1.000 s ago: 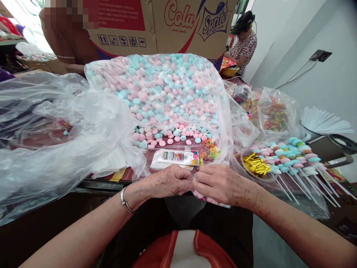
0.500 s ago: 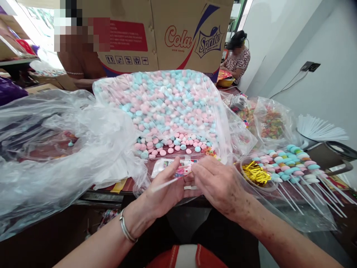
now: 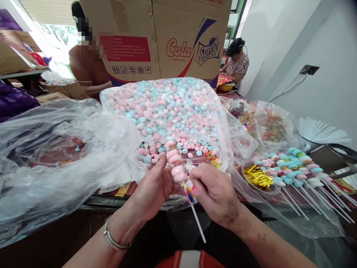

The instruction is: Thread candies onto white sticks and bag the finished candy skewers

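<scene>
A candy skewer (image 3: 175, 163) of pink candies, with some orange-brown pieces between them, leans between my hands. Its bare white stick (image 3: 198, 223) points down towards me. My left hand (image 3: 157, 186) is around the candies from the left, thumb raised beside them and the fingers partly hidden behind. The fingers of my right hand (image 3: 214, 191) are closed at the base of the candies, on a colourful printed wrapper (image 3: 191, 190). Behind the hands lie loose pink and blue candies (image 3: 192, 145) and small fruit-coloured rings (image 3: 213, 158) at the mouth of a large clear bag (image 3: 167, 108).
On the right stand a tub of gold twist ties (image 3: 258, 176), several finished skewers (image 3: 295, 167), a dark jug (image 3: 334, 158) and a bundle of white sticks (image 3: 323, 130). Crumpled plastic (image 3: 111, 141) covers the left. A big carton (image 3: 184, 41) rises behind; two people sit farther back.
The skewer has swung round: its stick pointed left and now points down towards me, and its candies show upright between my hands. The view has tilted up slightly.
</scene>
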Demonstrator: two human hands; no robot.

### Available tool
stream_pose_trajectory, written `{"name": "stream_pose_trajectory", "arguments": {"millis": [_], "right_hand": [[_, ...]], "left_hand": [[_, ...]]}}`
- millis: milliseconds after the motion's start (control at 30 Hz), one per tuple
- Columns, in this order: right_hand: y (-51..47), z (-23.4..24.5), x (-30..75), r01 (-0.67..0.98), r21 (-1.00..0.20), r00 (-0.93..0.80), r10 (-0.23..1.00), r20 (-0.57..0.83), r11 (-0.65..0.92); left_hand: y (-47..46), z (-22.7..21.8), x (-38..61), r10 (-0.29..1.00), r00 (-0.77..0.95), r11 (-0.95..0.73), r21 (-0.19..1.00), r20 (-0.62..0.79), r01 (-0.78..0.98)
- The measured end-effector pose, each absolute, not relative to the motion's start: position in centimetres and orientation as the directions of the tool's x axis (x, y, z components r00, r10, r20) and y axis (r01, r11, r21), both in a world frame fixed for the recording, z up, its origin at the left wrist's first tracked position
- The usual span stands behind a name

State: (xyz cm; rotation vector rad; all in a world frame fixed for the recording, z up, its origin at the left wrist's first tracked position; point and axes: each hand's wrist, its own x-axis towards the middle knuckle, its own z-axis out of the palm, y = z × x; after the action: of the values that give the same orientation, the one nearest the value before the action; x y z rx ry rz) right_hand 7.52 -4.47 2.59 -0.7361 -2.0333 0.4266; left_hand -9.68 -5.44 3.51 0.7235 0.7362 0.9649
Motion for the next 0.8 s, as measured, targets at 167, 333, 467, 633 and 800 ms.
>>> {"name": "stream_pose_trajectory", "arguments": {"millis": [167, 333, 467, 633, 800], "right_hand": [[-3.7, 0.9, 7.3, 0.384, -0.600, -0.429, 0.711, 0.557, 0.702], [-3.1, 0.7, 7.5, 0.377, -0.548, -0.407, 0.665, 0.626, 0.747], [-4.5, 0.5, 6.4, 0.224, -0.542, -0.482, 0.575, 0.661, 0.810], [-6.2, -1.6, 4.8, 0.242, -0.656, -0.472, 0.677, 0.564, 0.715], [-7.6, -2.2, 3.6, 0.406, -0.600, -0.451, 0.723, 0.524, 0.689]], "left_hand": [[-6.4, 4.2, -11.1, 0.929, 0.346, 0.097, 0.819, 0.128, -0.565], [-7.4, 3.6, -11.8, 0.766, 0.621, 0.368, 0.905, -0.166, -0.213], [-6.8, 2.3, -10.7, 0.887, 0.390, 0.420, 0.787, -0.249, -0.453], [-6.8, 1.9, -9.3, 0.979, -0.002, 0.156, 0.765, -0.202, -0.625], [-6.8, 1.5, -8.3, 0.956, -0.223, -0.004, 0.748, -0.193, -0.663]]}}
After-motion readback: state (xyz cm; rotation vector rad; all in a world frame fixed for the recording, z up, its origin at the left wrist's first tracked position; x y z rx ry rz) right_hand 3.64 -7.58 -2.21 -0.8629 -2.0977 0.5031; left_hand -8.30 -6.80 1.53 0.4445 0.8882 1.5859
